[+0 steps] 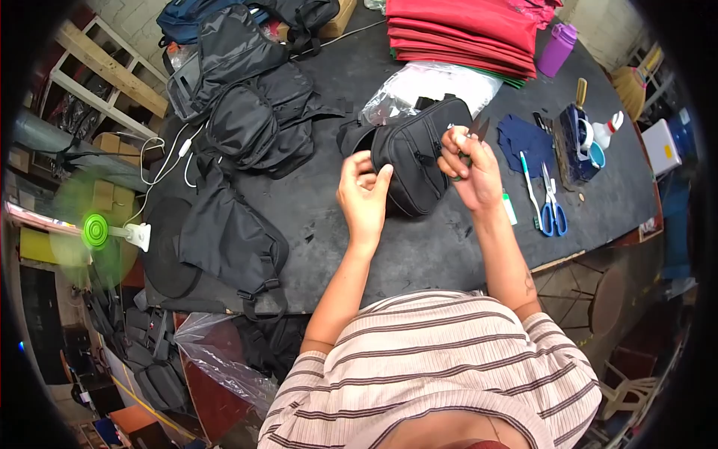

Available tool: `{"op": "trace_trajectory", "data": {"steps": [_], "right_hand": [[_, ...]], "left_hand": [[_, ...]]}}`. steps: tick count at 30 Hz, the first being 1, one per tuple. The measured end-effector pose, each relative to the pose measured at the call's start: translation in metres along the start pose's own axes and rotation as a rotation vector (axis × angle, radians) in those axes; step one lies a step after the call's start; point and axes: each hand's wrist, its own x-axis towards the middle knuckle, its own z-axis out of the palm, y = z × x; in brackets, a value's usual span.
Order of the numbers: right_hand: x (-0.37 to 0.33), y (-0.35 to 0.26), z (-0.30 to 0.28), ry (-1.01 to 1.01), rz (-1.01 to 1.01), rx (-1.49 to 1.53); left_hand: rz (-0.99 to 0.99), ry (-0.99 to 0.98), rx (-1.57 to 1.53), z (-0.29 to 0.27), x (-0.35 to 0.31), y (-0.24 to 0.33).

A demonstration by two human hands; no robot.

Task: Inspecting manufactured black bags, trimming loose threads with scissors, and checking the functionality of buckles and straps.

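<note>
A small black zippered bag [410,166] stands on the dark table in front of me. My left hand [363,191] grips its left edge, with the thumb on the near side and the fingers curled beside the strap. At the bag's right side, my right hand [470,166] is closed around small thread snips [479,129], whose dark pointed blades stick up past the fingers. The palm hides the rest of the snips. Right of that hand lie blue-handled scissors [553,213] and a toothbrush [532,191].
Black bags [258,120] lie at the left, near a spinning green fan [96,230] and a white cable. Folded red fabric [460,34] is stacked at the back by a purple bottle [558,51]. A dark box of tools [576,150] stands at the right beside navy cloth [523,141].
</note>
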Motion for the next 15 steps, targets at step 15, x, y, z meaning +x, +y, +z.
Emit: {"op": "trace_trajectory", "data": {"steps": [15], "right_hand": [[-0.023, 0.034, 0.006, 0.113, -0.394, -1.296]], "left_hand": [[0.415, 0.009, 0.447, 0.000, 0.018, -0.019]]}}
